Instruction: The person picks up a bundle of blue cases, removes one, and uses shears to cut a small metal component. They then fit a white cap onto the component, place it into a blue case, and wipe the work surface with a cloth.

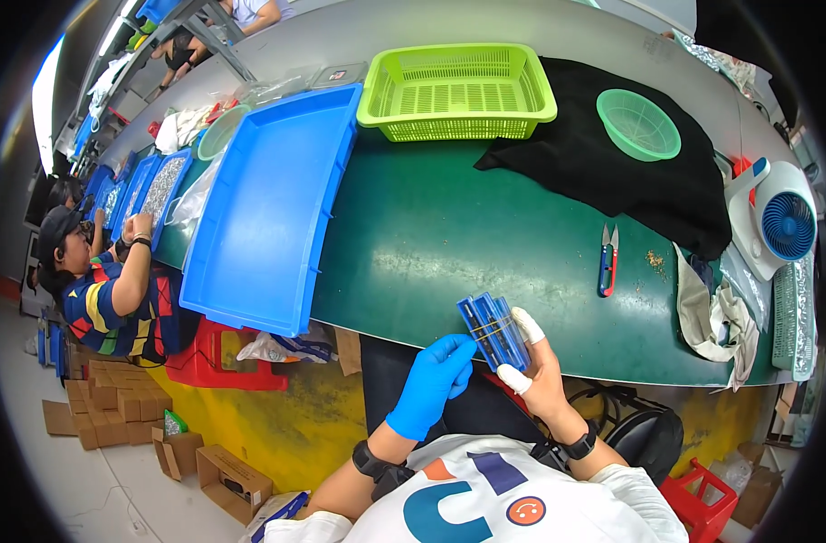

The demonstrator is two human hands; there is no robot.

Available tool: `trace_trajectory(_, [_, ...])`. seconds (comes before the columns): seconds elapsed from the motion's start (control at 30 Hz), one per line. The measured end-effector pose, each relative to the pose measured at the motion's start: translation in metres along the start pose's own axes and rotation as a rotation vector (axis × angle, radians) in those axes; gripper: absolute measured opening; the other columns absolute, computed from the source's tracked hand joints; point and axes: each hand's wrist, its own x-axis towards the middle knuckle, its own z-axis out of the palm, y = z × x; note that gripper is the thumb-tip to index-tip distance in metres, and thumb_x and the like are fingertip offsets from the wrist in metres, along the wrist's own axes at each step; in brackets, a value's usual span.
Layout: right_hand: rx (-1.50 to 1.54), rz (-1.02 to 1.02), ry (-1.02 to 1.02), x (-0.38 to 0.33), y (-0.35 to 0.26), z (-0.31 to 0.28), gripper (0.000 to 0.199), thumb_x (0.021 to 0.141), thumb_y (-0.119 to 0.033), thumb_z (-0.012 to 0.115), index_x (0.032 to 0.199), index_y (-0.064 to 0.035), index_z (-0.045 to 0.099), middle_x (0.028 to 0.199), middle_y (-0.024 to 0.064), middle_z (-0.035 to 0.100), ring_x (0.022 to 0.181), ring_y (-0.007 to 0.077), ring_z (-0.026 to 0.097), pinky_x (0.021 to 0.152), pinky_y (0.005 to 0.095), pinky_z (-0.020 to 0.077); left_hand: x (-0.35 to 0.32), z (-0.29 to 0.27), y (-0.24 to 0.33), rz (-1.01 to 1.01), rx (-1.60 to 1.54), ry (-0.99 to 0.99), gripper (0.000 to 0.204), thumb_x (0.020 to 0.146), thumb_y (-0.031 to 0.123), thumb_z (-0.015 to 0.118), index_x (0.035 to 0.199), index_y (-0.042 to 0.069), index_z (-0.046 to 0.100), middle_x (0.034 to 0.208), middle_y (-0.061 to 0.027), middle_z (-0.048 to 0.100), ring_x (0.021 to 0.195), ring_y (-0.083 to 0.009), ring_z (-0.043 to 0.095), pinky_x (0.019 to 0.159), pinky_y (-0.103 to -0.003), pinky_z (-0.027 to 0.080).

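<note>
My right hand (541,371), with white finger cots on the thumb and a finger, holds a bundle of dark blue flat strips (493,329) bound by a thin rubber band, just over the near edge of the green table (431,235). My left hand (434,380) wears a blue glove; its fingertips touch the lower left side of the bundle. Beyond my right hand, small thread snips (607,260) with a red and blue handle lie on the table.
A large empty blue tray (268,208) overhangs the table's left edge. A lime green basket (458,90), a black cloth (612,163) with a small green strainer (638,124), and a white desk fan (779,222) stand further back. A person (114,290) sits at left. Cardboard boxes (114,407) lie on the floor.
</note>
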Motion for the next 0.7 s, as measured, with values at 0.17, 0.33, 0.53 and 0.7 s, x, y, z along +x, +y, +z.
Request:
trace_trajectory(0.17, [0.016, -0.002, 0.013, 0.000, -0.001, 0.000, 0.080, 0.075, -0.010, 0.068, 0.138, -0.0006, 0.020, 0.137, 0.0154, 0.032, 0.125, 0.0250, 0.035, 0.102, 0.0364, 0.0297, -0.003, -0.004, 0.001, 0.015, -0.120, -0.056, 0.022, 0.091, 0.022, 0.049, 0.100, 0.002, 0.055, 0.066, 0.0001, 0.048, 0.048, -0.0059, 0.036, 0.042, -0.019, 0.026])
trace_trajectory(0.33, [-0.035, -0.057, -0.007, -0.002, -0.001, -0.004, 0.079, 0.076, -0.006, 0.066, 0.138, -0.0010, 0.018, 0.137, 0.0145, 0.031, 0.125, 0.0238, 0.035, 0.101, 0.0360, 0.0314, -0.007, -0.001, 0.009, -0.037, -0.441, -0.065, 0.027, 0.091, 0.019, 0.046, 0.109, 0.000, 0.051, 0.080, -0.0061, 0.055, 0.055, -0.0104, 0.043, 0.048, -0.021, 0.034])
trace_trajectory(0.53, [-0.057, -0.069, -0.001, -0.004, -0.002, -0.008, 0.078, 0.076, -0.003, 0.065, 0.138, -0.0010, 0.017, 0.138, 0.0142, 0.030, 0.125, 0.0233, 0.035, 0.101, 0.0356, 0.0315, -0.011, -0.007, 0.006, -0.022, -0.415, -0.110, 0.029, 0.088, 0.013, 0.046, 0.113, -0.002, 0.049, 0.081, -0.0091, 0.055, 0.058, -0.0130, 0.045, 0.053, -0.022, 0.038])
trace_trajectory(0.7, [-0.046, -0.113, -0.020, -0.007, -0.002, -0.009, 0.078, 0.075, -0.003, 0.065, 0.138, -0.0009, 0.018, 0.138, 0.0140, 0.030, 0.125, 0.0233, 0.035, 0.102, 0.0358, 0.0309, -0.010, -0.018, -0.001, 0.006, -0.523, -0.319, 0.023, 0.080, 0.005, 0.047, 0.102, 0.000, 0.050, 0.072, -0.0081, 0.049, 0.052, -0.0131, 0.038, 0.047, -0.023, 0.034])
